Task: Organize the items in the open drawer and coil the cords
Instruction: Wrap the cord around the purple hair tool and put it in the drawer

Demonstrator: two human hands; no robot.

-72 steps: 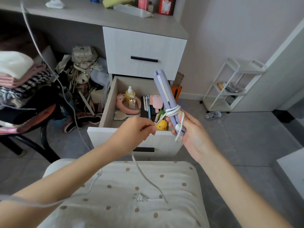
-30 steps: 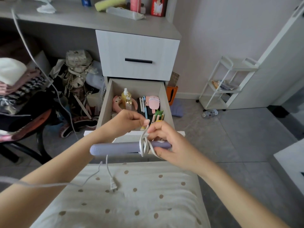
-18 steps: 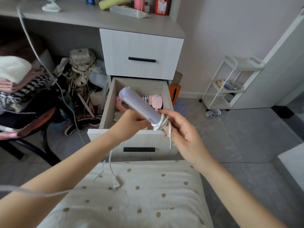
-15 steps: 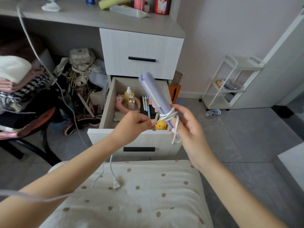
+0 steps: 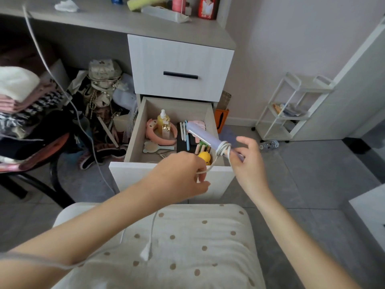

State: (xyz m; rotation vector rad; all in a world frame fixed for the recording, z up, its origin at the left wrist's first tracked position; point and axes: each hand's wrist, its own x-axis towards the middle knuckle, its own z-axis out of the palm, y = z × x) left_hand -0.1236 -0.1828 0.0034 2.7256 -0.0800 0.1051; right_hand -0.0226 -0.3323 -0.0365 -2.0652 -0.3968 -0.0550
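Note:
My right hand (image 5: 248, 163) grips the handle end of a lilac hair straightener (image 5: 203, 135), which tilts up to the left over the open drawer (image 5: 135, 140). Several turns of its white cord (image 5: 223, 147) are wound round the handle. My left hand (image 5: 179, 176) pinches the loose cord just below and to the left; the cord runs down to its plug (image 5: 145, 252), which hangs over the dotted cushion (image 5: 187, 247). In the drawer lie a pink headband (image 5: 151, 127), a yellow bottle (image 5: 162, 119), a small brush (image 5: 153, 147), pens and a yellow duck (image 5: 205, 157).
A closed drawer (image 5: 179, 67) sits above the open one, under a desk top with bottles. Bags and clothes are piled at the left beside a chair (image 5: 31, 155). A second white cord (image 5: 62, 88) hangs down on the left. A white rack (image 5: 291, 109) stands on the right.
The straightener swung from level to upright and now tilts lower over the drawer. My left hand moved down and left, pulling the cord taut; the plug rose off the cushion.

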